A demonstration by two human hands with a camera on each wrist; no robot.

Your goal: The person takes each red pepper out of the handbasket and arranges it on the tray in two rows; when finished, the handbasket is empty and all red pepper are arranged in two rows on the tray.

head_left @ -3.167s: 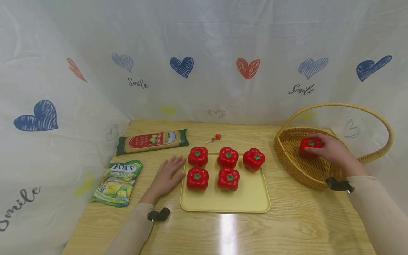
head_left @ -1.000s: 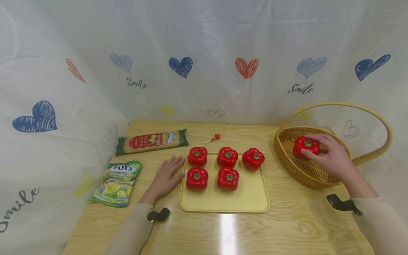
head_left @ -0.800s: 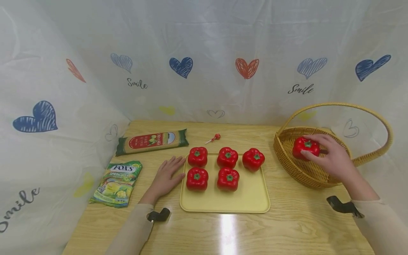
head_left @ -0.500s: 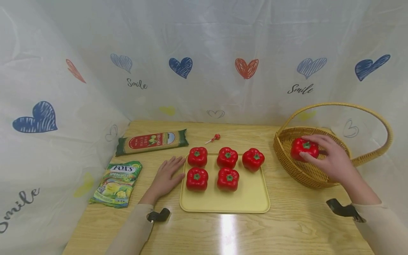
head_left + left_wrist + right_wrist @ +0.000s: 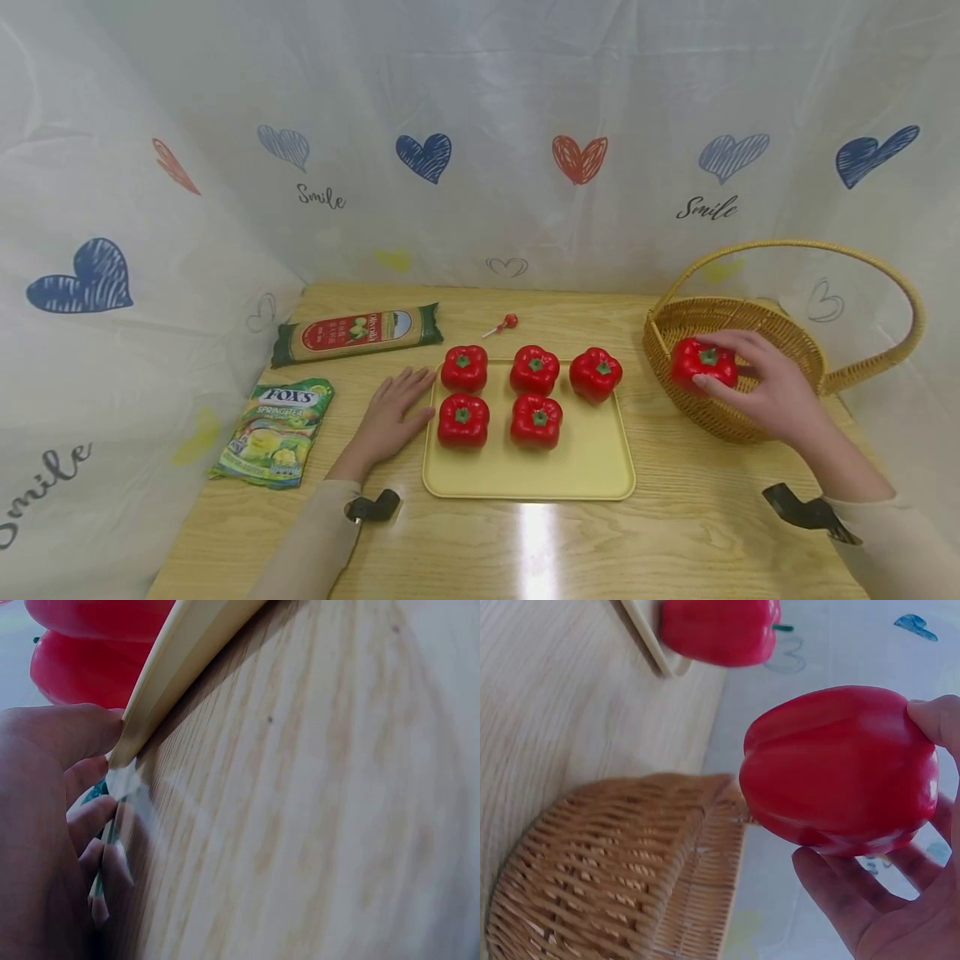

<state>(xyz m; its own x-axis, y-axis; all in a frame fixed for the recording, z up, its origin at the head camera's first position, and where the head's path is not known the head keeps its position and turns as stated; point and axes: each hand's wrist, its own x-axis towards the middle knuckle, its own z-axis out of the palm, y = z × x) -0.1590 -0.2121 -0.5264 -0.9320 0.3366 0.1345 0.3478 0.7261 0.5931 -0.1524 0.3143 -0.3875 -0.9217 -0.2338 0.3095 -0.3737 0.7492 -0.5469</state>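
Observation:
My right hand (image 5: 772, 387) grips a red bell pepper (image 5: 703, 365) by its sides, thumb toward me and fingers on the far side. In the right wrist view that bell pepper (image 5: 840, 769) is raised above the rim of the wicker basket (image 5: 592, 862). From the head, it overlaps the left side of the basket (image 5: 813, 358). My left hand (image 5: 390, 421) lies flat on the table, fingers straight, its thumb (image 5: 82, 727) against the left edge of the yellow tray (image 5: 525, 479). Several more red bell peppers (image 5: 537, 421) sit stem-up on the tray.
A long pasta packet (image 5: 358, 335) and a green candy bag (image 5: 276, 433) lie left on the wooden table (image 5: 675, 533). A red lollipop (image 5: 510, 321) lies behind the tray. The basket's tall handle (image 5: 795, 244) arches over it. A printed curtain (image 5: 487, 208) hangs behind.
My right hand has lifted the bell pepper from inside the basket and brought it left and toward me, over the basket's left side. My left hand has stayed by the tray.

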